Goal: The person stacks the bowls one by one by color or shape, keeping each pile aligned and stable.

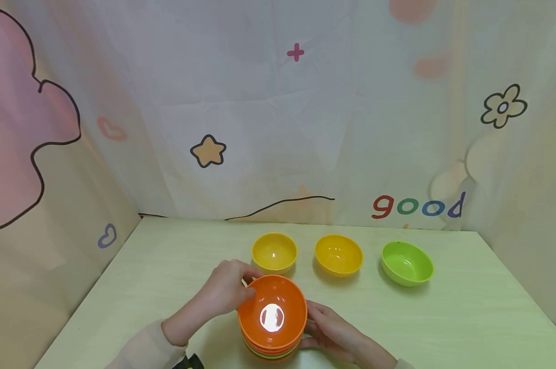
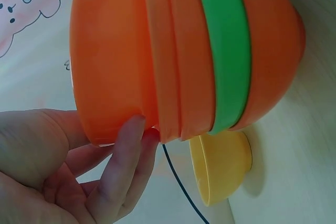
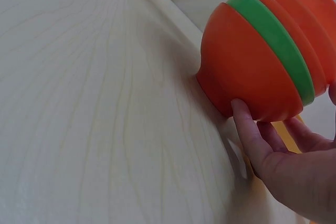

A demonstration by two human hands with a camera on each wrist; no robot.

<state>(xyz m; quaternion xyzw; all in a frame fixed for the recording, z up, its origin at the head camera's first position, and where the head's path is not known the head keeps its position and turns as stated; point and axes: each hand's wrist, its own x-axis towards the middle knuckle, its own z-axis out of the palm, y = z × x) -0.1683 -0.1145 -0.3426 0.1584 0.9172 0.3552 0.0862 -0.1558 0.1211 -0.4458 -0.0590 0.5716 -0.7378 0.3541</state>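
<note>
A stack of orange bowls with one green bowl (image 2: 231, 51) among them stands at the front middle of the table. My left hand (image 1: 227, 289) pinches the rim of the top orange bowl (image 1: 278, 294), thumb inside and fingers outside. In the left wrist view that bowl sits higher above its neighbour than the closely nested ones below. From the right, my right hand (image 1: 333, 330) holds the side of the stack. Its fingertips (image 3: 240, 109) lie against the bottom orange bowl (image 3: 241, 66), whose base is at the tabletop.
Behind the stack, a yellow bowl (image 1: 274, 252), a second yellow bowl (image 1: 338, 253) and a light green bowl (image 1: 407, 263) stand apart in a row. A printed cloth (image 1: 259, 113) hangs at the back edge of the pale wooden table (image 1: 467, 318).
</note>
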